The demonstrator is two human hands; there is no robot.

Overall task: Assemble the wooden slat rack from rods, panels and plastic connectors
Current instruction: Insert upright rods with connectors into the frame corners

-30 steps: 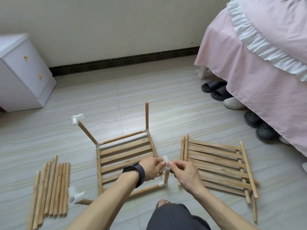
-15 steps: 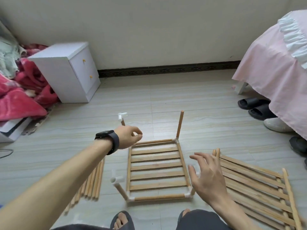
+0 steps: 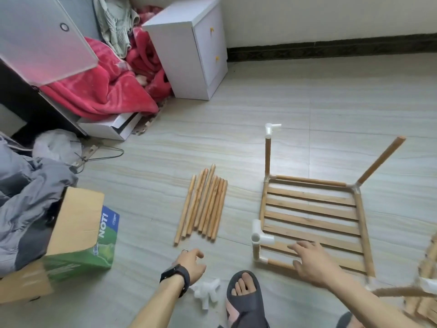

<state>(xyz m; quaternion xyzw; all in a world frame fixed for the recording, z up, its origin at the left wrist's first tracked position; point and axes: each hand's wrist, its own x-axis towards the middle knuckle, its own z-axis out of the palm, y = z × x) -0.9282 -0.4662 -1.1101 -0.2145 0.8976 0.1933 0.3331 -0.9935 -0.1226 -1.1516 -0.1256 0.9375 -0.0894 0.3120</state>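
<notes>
Tipped cardboard box (image 3: 78,233), grey garment (image 3: 28,185) at mouth. Empty, relaxed left hand (image 3: 192,262) beside plastic connectors (image 3: 208,292); spread, empty right hand (image 3: 314,263) over slat frame (image 3: 312,209).

The right hand (image 3: 312,263) covers part of the rack's (image 3: 312,209) near rail. Right of the rack, a second slat panel (image 3: 425,301) is blurred and cut off by the edge.

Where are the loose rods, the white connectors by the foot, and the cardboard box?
loose rods (image 3: 205,204), head view, middle of bundle
white connectors (image 3: 206,293), head view, centre of pile
cardboard box (image 3: 78,221), head view, top flap
</notes>
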